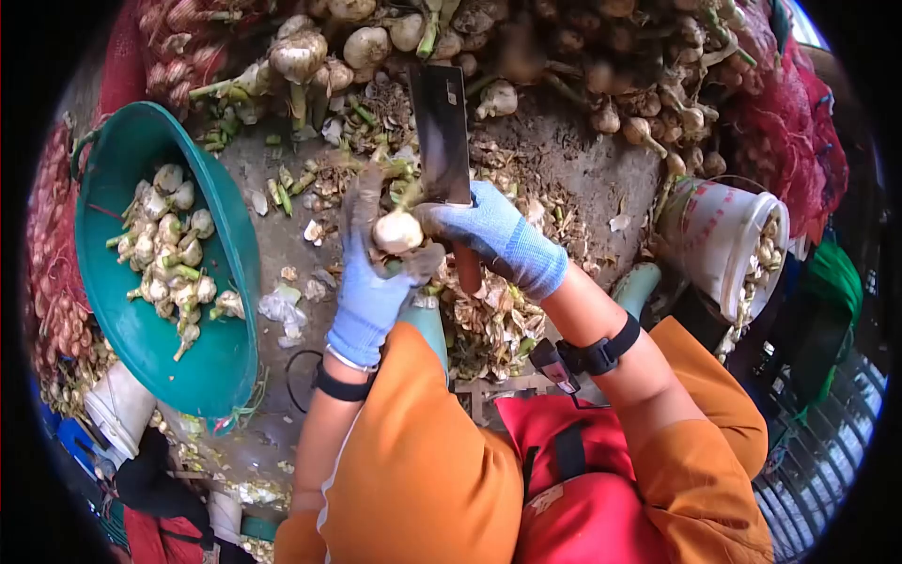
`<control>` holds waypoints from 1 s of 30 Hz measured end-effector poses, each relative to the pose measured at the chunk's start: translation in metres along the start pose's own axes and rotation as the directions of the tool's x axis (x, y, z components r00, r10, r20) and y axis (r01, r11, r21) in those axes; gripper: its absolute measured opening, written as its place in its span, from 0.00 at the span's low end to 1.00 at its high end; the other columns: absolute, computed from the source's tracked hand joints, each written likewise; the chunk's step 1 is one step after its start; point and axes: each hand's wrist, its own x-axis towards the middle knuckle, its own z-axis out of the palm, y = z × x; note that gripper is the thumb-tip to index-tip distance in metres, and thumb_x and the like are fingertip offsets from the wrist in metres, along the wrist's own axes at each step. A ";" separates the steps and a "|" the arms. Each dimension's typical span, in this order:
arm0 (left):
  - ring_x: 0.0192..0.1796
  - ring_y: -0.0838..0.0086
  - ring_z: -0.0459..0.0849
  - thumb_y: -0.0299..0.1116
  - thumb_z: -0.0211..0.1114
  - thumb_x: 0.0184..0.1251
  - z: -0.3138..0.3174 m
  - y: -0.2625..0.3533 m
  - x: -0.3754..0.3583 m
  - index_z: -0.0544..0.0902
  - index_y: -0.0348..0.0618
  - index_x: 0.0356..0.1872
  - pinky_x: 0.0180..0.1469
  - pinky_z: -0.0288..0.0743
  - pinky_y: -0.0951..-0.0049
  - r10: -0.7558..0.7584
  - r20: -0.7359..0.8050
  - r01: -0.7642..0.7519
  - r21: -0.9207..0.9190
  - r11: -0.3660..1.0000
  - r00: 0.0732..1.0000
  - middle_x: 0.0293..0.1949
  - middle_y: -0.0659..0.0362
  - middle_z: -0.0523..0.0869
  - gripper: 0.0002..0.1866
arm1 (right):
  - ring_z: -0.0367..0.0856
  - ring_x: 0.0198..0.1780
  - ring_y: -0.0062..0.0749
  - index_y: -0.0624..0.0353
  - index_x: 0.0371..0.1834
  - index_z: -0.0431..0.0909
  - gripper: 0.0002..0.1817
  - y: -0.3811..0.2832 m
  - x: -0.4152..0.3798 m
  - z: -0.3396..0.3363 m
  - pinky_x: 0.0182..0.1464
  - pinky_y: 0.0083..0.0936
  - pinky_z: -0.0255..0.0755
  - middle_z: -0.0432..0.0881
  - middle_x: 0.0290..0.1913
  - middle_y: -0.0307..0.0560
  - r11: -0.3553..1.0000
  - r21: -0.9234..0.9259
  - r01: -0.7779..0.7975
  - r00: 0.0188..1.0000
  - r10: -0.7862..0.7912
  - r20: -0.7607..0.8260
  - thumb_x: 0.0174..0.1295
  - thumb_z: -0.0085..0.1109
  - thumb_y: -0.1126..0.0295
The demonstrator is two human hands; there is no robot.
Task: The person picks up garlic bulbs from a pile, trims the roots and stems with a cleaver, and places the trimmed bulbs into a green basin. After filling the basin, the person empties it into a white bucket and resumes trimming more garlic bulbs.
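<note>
My left hand (365,282), in a blue glove with dirty fingers, is curled around a white garlic bulb (397,231). The bulb's stem end points away from me. My right hand (493,233), also gloved, grips a cleaver (442,132) by its brown wooden handle, which sticks out below the fist. The dark, broad blade points away from me, upright in the view. My right thumb is right beside the bulb, close to the left fingers. Below both hands lies a heap of garlic skins and trimmings (493,324).
A green basin (246,282) at the left holds several trimmed garlic bulbs (169,244). Untrimmed garlic (366,47) is piled along the far side. At the right, a white bucket (714,230) lies tilted with scraps at its mouth, near a red mesh sack (794,132). Cut stems (282,193) litter the floor.
</note>
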 end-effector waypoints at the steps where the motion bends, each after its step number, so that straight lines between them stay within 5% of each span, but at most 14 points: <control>1: 0.61 0.62 0.79 0.37 0.75 0.61 -0.001 0.009 -0.001 0.62 0.43 0.74 0.68 0.70 0.63 -0.128 0.043 0.134 -0.179 0.975 0.991 0.66 0.49 0.73 0.43 | 0.81 0.35 0.28 0.63 0.39 0.82 0.15 -0.010 -0.007 0.008 0.39 0.29 0.75 0.84 0.35 0.42 0.999 0.036 0.013 1.000 -0.013 -0.012 0.58 0.66 0.61; 2: 0.60 0.60 0.81 0.37 0.69 0.66 -0.009 0.012 0.002 0.63 0.40 0.73 0.67 0.71 0.64 -0.441 0.285 0.498 -0.705 0.505 0.851 0.64 0.47 0.76 0.37 | 0.82 0.37 0.36 0.62 0.39 0.82 0.14 -0.024 -0.012 0.011 0.40 0.31 0.76 0.84 0.36 0.46 0.921 -0.324 0.217 0.974 -0.224 0.013 0.55 0.66 0.63; 5: 0.42 0.69 0.87 0.40 0.60 0.72 -0.016 -0.015 -0.015 0.71 0.34 0.64 0.40 0.82 0.76 -0.186 0.236 0.300 -0.774 0.557 0.954 0.51 0.50 0.84 0.26 | 0.81 0.43 0.55 0.58 0.39 0.81 0.15 -0.037 -0.010 0.010 0.44 0.41 0.77 0.80 0.37 0.56 0.562 -0.663 0.495 0.845 -0.491 0.214 0.50 0.64 0.63; 7: 0.33 0.72 0.81 0.37 0.59 0.73 -0.029 0.044 0.006 0.78 0.41 0.50 0.33 0.76 0.75 -0.465 0.198 0.413 -0.807 0.422 0.863 0.39 0.57 0.82 0.12 | 0.82 0.45 0.55 0.57 0.40 0.83 0.16 -0.026 0.004 -0.015 0.46 0.44 0.77 0.81 0.39 0.57 0.333 -0.910 0.246 0.942 -0.305 0.143 0.52 0.61 0.59; 9: 0.34 0.75 0.79 0.37 0.60 0.72 -0.055 0.039 0.017 0.75 0.46 0.60 0.31 0.72 0.82 -0.508 0.176 0.242 -0.968 0.068 0.843 0.44 0.56 0.83 0.19 | 0.83 0.48 0.54 0.56 0.42 0.83 0.18 -0.042 0.015 -0.045 0.50 0.41 0.77 0.83 0.49 0.56 0.323 -0.940 -0.107 0.990 0.123 -0.070 0.54 0.60 0.56; 11: 0.32 0.83 0.75 0.40 0.58 0.74 -0.103 0.046 0.026 0.71 0.48 0.69 0.31 0.70 0.84 -0.157 0.085 0.025 -0.936 -0.350 0.984 0.46 0.57 0.84 0.25 | 0.83 0.51 0.51 0.58 0.44 0.83 0.19 -0.021 0.024 -0.075 0.51 0.39 0.77 0.82 0.54 0.55 0.457 -0.871 0.180 0.918 -0.397 -0.018 0.54 0.64 0.57; 13: 0.35 0.85 0.73 0.49 0.58 0.74 -0.135 0.023 0.024 0.64 0.48 0.74 0.34 0.70 0.80 0.091 0.057 0.099 -0.808 -0.581 0.994 0.55 0.59 0.81 0.32 | 0.82 0.52 0.49 0.58 0.47 0.83 0.21 -0.039 0.028 -0.070 0.52 0.36 0.76 0.81 0.56 0.54 0.568 -0.761 0.313 0.811 -0.577 -0.097 0.54 0.68 0.58; 15: 0.40 0.82 0.75 0.53 0.57 0.74 -0.110 0.023 0.028 0.63 0.47 0.74 0.38 0.74 0.74 0.103 0.020 0.065 -0.889 -0.454 0.994 0.61 0.56 0.79 0.34 | 0.84 0.48 0.46 0.56 0.50 0.84 0.22 -0.014 0.070 -0.091 0.51 0.33 0.77 0.83 0.54 0.51 0.491 -0.802 0.341 0.776 -0.628 -0.055 0.54 0.68 0.57; 17: 0.50 0.70 0.79 0.60 0.54 0.74 -0.073 0.011 0.030 0.67 0.46 0.71 0.49 0.78 0.66 -0.064 0.234 0.218 -0.956 -0.194 0.970 0.62 0.53 0.78 0.35 | 0.85 0.45 0.47 0.54 0.49 0.85 0.21 -0.028 0.062 -0.069 0.50 0.35 0.78 0.86 0.46 0.52 0.714 -0.700 -0.022 0.964 -0.170 -0.203 0.54 0.67 0.57; 20: 0.59 0.58 0.80 0.62 0.52 0.74 0.003 -0.012 0.024 0.67 0.45 0.69 0.58 0.77 0.59 -0.444 0.388 0.465 -0.882 0.077 0.808 0.62 0.52 0.78 0.35 | 0.84 0.44 0.53 0.52 0.41 0.84 0.15 0.000 0.041 -0.039 0.48 0.39 0.78 0.84 0.39 0.57 0.498 -0.848 0.180 0.920 -0.390 -0.033 0.52 0.63 0.59; 23: 0.59 0.66 0.80 0.44 0.60 0.74 0.036 -0.063 0.005 0.64 0.43 0.71 0.63 0.75 0.65 -0.339 0.546 0.582 -0.813 0.005 0.766 0.60 0.50 0.79 0.30 | 0.83 0.43 0.54 0.55 0.36 0.80 0.14 0.001 -0.015 0.005 0.45 0.41 0.77 0.82 0.38 0.56 0.584 -0.715 0.385 0.912 -0.358 0.199 0.53 0.64 0.59; 24: 0.60 0.70 0.80 0.33 0.61 0.70 0.017 -0.013 0.016 0.67 0.40 0.69 0.63 0.74 0.69 -0.273 0.381 0.468 -0.740 0.483 0.883 0.58 0.54 0.80 0.28 | 0.83 0.42 0.54 0.55 0.37 0.81 0.14 -0.003 -0.023 0.009 0.45 0.41 0.77 0.81 0.38 0.55 0.626 -0.695 0.353 0.935 -0.210 0.286 0.54 0.65 0.59; 27: 0.56 0.72 0.81 0.28 0.61 0.67 0.009 -0.009 0.014 0.70 0.37 0.66 0.61 0.75 0.72 -0.263 0.338 0.417 -0.831 0.368 0.904 0.56 0.57 0.81 0.26 | 0.82 0.41 0.53 0.56 0.37 0.81 0.15 -0.008 -0.028 0.001 0.44 0.41 0.76 0.80 0.36 0.55 0.756 -0.621 0.205 0.967 -0.253 0.011 0.55 0.67 0.57; 30: 0.57 0.73 0.80 0.23 0.58 0.66 -0.002 -0.001 0.005 0.71 0.38 0.65 0.62 0.74 0.73 -0.302 0.355 0.461 -0.761 0.456 0.885 0.56 0.57 0.81 0.25 | 0.83 0.42 0.50 0.56 0.39 0.80 0.15 -0.020 -0.024 -0.010 0.42 0.42 0.77 0.79 0.40 0.51 0.373 -0.901 0.222 0.906 -0.421 0.049 0.54 0.68 0.60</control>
